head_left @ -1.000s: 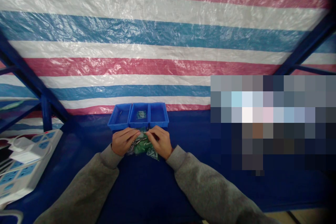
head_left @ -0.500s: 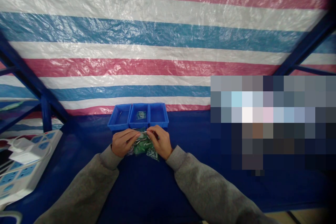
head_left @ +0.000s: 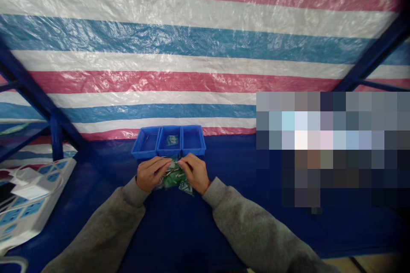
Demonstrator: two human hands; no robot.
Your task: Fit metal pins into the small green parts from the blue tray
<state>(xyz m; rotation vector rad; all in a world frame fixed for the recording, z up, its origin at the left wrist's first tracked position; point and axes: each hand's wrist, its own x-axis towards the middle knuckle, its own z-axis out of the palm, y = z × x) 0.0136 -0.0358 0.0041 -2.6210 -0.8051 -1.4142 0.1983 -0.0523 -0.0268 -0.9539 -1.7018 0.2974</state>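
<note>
My left hand (head_left: 150,175) and my right hand (head_left: 197,174) face each other just in front of the blue bins, fingertips pinched. Between them is a small, thin, pale piece (head_left: 175,161), too small to name, with one end in each pinch. Directly below the fingers lies a pile of green plastic bags (head_left: 174,179) mixed with thin metallic parts. A small clear packet with dark specks (head_left: 186,187) sticks out of the pile by my right wrist. The hands partly cover the heap.
Three joined blue bins stand behind my hands: left (head_left: 146,141), middle (head_left: 163,150) and right (head_left: 193,140). A small packet (head_left: 172,140) is in the middle one, a thin sliver in the left. A white power strip (head_left: 45,213) with plugs lies left. The right side is pixelated.
Both hands stay in place over the pile. The fingertips shift very slightly around the pale piece; my right fingers rise a little and come back down.
</note>
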